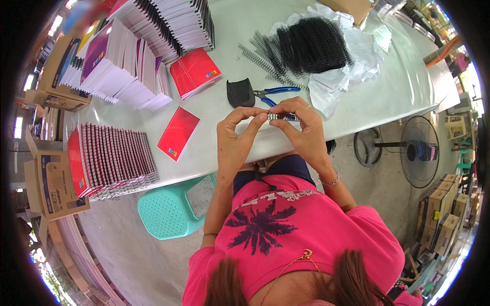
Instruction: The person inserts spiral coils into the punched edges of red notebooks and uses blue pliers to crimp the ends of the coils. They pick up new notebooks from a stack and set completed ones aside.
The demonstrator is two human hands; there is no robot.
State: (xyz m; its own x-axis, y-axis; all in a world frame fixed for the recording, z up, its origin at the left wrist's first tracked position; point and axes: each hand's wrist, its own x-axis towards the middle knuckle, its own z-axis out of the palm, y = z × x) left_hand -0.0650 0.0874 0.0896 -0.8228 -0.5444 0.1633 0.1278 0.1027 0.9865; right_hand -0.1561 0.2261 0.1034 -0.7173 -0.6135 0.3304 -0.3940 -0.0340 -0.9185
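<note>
Well to the left of the hands, a row of bound notebooks (115, 155) lies fanned near the counter (403, 86) edge, and closer in, a single red notebook (177, 132) lies flat.

The left hand (236, 137) pinches one end of a short black binding coil (279, 117) between thumb and fingertips. The right hand (301, 127) pinches the other end the same way. Both are closed on it, holding it up just over the near counter edge, in front of the person's body.

The coil's long axis runs side to side, left hand to right hand, about level and roughly along the counter edge. Neither end points toward or away from the person. Which end is cut cannot be told.

Just beyond the hands lie blue-handled pliers (273, 94) beside a black pad (240, 93). Farther beyond and to the right sits a heap of black coils (311, 43) on white paper (357, 56).

The likeliest slip, as I judge it, is the coil springing out of a fingertip pinch. The grip is light and at the very ends, and the coil hangs over the edge, so it would drop to the floor. Squeezing or twisting unevenly could also bend its loops out of line.
</note>
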